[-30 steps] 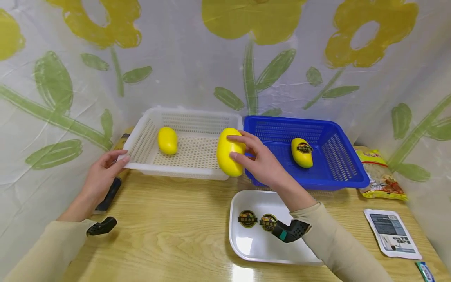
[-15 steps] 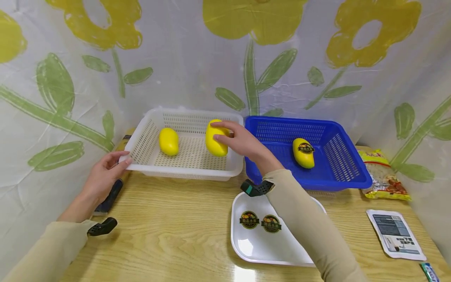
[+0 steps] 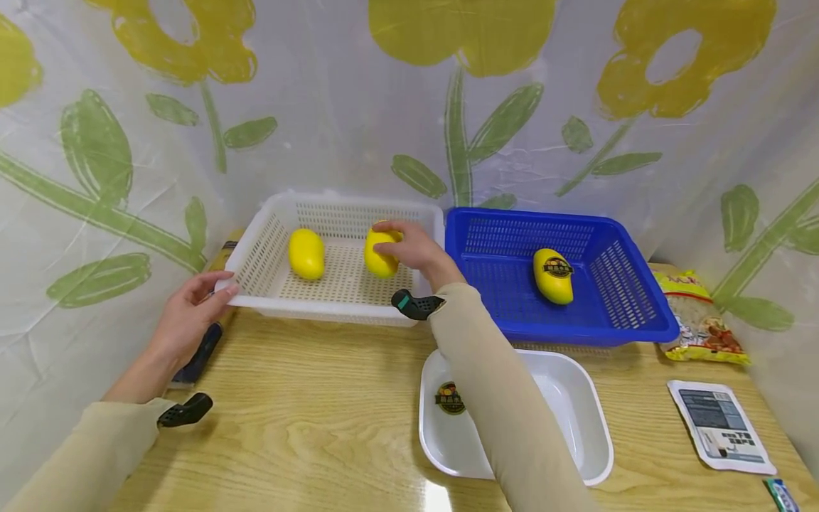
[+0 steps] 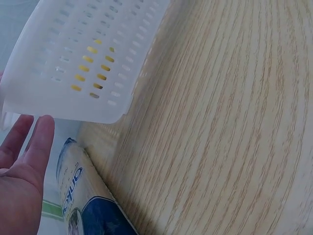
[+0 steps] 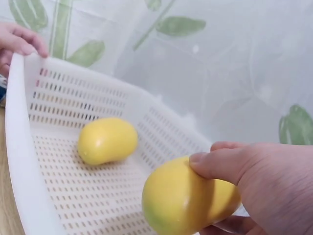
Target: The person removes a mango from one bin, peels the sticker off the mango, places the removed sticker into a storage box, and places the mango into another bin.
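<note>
The held mango (image 3: 376,263) is inside the right part of the white basket (image 3: 326,309), centre of the head view; whether its underside touches the basket floor cannot be told. Your right hand (image 3: 416,247) grips it from the right, thumb and fingers curled about its side, spread only as wide as the fruit. The step in hand appears to be handling this mango within the basket. Support it evenly; its smooth skin may slip or roll if released above the floor. Maintain the gap to the second mango (image 3: 306,254), which lies to the left, so the two do not knock.

Your left hand (image 3: 192,311) pinches the basket's rim at its near left corner. Steady the rim without tilting it.

Right of centre, the blue basket (image 3: 550,333) contains a labelled mango (image 3: 553,279). Below it, mind your right sleeve (image 3: 493,384) over the white tray (image 3: 563,398) and its label (image 3: 450,398).
</note>
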The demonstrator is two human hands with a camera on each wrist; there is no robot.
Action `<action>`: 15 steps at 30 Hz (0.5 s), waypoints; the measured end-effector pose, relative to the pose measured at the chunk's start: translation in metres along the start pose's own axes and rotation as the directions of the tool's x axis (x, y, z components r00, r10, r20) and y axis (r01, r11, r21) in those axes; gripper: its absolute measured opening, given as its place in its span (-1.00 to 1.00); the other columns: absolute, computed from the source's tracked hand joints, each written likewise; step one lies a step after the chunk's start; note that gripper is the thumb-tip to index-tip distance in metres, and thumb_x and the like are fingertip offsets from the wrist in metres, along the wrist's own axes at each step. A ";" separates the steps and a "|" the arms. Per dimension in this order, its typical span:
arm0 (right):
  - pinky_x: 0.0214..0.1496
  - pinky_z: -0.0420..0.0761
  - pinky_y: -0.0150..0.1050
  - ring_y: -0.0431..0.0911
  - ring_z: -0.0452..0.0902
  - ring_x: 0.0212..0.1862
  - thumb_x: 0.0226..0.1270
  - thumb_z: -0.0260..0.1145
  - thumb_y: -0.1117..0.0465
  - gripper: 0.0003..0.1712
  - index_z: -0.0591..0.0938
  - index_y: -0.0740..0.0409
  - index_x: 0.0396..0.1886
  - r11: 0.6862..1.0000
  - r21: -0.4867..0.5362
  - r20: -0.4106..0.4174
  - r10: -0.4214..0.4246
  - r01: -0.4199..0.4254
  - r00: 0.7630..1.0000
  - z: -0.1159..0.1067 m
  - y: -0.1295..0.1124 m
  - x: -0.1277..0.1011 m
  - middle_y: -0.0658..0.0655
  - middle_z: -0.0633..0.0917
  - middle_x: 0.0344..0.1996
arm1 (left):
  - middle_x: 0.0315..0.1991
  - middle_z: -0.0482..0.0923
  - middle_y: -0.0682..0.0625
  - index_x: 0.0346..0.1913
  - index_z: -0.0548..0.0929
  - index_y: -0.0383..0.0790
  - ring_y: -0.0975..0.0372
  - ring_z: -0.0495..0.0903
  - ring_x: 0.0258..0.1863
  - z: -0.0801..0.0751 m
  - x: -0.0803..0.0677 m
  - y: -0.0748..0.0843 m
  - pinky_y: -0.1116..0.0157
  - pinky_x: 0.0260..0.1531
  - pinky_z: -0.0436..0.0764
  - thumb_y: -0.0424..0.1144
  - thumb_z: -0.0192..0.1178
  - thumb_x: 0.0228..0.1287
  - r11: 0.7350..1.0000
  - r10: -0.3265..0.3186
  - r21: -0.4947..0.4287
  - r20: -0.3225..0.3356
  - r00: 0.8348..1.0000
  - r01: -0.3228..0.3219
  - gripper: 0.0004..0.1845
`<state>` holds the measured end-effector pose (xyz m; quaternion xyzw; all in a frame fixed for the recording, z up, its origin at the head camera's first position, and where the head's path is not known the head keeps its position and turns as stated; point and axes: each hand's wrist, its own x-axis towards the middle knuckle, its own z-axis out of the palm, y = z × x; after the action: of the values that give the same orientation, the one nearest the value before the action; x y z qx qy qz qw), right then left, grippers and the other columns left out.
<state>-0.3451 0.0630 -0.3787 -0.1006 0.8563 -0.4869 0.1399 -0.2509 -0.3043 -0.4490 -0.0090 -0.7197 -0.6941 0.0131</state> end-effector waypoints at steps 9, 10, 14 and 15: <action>0.27 0.40 -0.12 0.02 0.35 0.20 0.39 0.26 0.20 -0.51 0.53 0.00 0.30 0.993 -0.087 0.029 0.082 -0.079 0.996 0.009 0.006 0.005 0.11 0.43 0.32 | -0.04 0.51 0.10 0.19 0.47 -0.22 0.43 0.59 -0.17 0.002 0.000 0.002 0.53 -0.22 0.60 -0.25 0.23 0.36 1.000 0.016 -0.019 0.003 1.000 -0.016 -0.62; 0.28 0.38 -0.10 0.02 0.34 0.21 0.39 0.26 0.20 -0.51 0.52 0.00 0.30 0.991 -0.104 0.035 0.085 -0.081 0.996 0.010 0.006 0.005 0.11 0.41 0.33 | -0.03 0.51 0.09 0.19 0.47 -0.22 0.43 0.59 -0.17 0.002 0.000 0.002 0.53 -0.22 0.60 -0.24 0.23 0.36 1.000 0.013 -0.016 0.000 1.000 -0.013 -0.61; 0.34 0.32 -0.04 0.05 0.28 0.29 0.39 0.25 0.21 -0.50 0.51 -0.01 0.32 0.986 -0.127 0.078 0.120 -0.110 0.990 0.015 0.007 0.007 0.12 0.36 0.39 | 0.00 0.49 0.09 0.19 0.47 -0.22 0.44 0.58 -0.16 0.002 -0.001 0.001 0.54 -0.22 0.60 -0.23 0.23 0.36 1.000 0.005 -0.006 -0.007 1.000 -0.005 -0.61; 0.36 0.29 -0.03 0.05 0.26 0.31 0.39 0.24 0.22 -0.49 0.51 -0.02 0.33 0.984 -0.128 0.091 0.133 -0.121 0.987 0.017 0.008 0.008 0.11 0.34 0.40 | 0.00 0.49 0.10 0.19 0.47 -0.22 0.44 0.58 -0.16 0.002 -0.001 0.001 0.54 -0.22 0.60 -0.23 0.23 0.36 1.000 0.003 -0.003 -0.009 1.000 -0.003 -0.61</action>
<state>-0.3473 0.0510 -0.3945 -0.0781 0.8811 -0.4182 0.2066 -0.2495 -0.3020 -0.4479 -0.0069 -0.7187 -0.6951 0.0172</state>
